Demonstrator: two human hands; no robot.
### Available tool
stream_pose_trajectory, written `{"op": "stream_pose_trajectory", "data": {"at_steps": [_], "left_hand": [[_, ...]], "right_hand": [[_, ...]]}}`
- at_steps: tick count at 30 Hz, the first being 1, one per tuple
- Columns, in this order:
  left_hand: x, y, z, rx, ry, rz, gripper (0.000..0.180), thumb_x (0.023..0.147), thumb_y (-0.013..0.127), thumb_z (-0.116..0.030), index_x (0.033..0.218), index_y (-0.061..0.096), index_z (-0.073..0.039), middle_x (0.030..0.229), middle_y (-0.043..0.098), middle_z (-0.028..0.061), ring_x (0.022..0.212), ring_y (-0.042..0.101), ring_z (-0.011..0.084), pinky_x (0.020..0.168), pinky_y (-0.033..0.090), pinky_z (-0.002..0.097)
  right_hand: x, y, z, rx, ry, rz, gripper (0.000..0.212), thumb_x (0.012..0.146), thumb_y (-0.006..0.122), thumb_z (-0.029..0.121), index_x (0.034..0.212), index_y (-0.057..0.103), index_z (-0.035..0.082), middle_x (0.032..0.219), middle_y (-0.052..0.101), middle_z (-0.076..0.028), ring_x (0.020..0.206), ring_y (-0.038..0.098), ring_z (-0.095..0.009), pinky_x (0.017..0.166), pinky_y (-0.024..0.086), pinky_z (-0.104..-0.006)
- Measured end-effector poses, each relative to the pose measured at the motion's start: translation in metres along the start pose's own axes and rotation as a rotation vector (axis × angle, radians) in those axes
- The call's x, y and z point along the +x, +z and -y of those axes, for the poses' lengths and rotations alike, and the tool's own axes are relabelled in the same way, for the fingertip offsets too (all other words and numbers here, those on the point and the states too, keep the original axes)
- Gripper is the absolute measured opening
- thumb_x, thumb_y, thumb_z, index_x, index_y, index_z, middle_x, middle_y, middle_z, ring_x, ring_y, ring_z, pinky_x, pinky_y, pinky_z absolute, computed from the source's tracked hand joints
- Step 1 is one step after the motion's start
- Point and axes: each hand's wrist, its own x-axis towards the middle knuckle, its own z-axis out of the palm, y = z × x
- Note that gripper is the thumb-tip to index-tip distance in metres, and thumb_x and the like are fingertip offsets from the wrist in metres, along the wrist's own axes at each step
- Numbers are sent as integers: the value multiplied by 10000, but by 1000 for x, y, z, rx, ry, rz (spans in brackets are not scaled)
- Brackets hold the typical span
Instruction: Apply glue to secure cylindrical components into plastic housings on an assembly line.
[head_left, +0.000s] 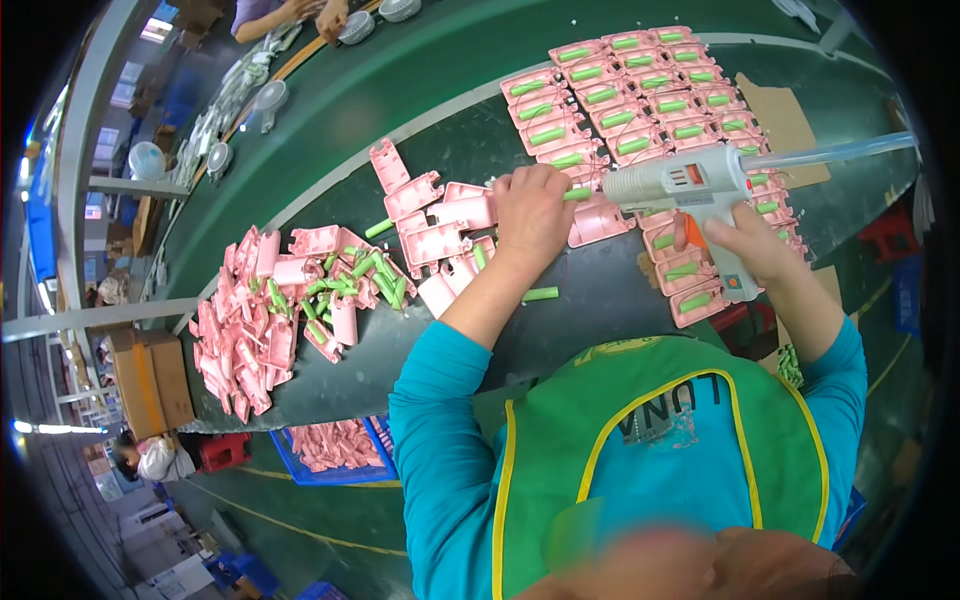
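Green apron [535, 440] with yellow edging, worn over blue sleeves, fills the space nearest the camera. Beyond it, the left hand [535, 215] has its fingers bent inward at a small green cylinder [577, 194]; whether they pinch it cannot be told. The right hand [755, 245] is wrapped around a white glue gun [690, 178], one finger at its orange trigger. The cylinder lies between the hands, much nearer the left, its long axis running roughly left to right; the gun's nozzle points toward it. Around them, the dark tabletop [580, 335] carries jumbled pink shells [245, 330] at left and rows of cylinder-filled shells [632, 158] at upper right. Lower left stands a blue crate [330, 481]; at the top, a co-worker's hand [333, 18].
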Motion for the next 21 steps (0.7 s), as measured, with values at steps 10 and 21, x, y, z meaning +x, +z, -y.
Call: {"op": "stream_pose_trajectory", "data": {"at_steps": [10,21], "left_hand": [[1,15,7,-8,-11,-84,130,696,757,-161,776,661,-124,1010,599,15,1023,547,253,844,393,422],[4,15,5,11,-6,-81,110,704,730,-126,762,641,-96,1033,607,35,1042,545,261,854,388,418]], "right_hand": [[13,0,-11,-72,24,-51,469,926,599,324,1255,504,3,994,631,-77,969,582,-161,814,461,-324],[18,12,-7,-175,20,-101,503,935,597,356,1257,504,-18,937,624,-71,904,582,-151,837,471,-335]]}}
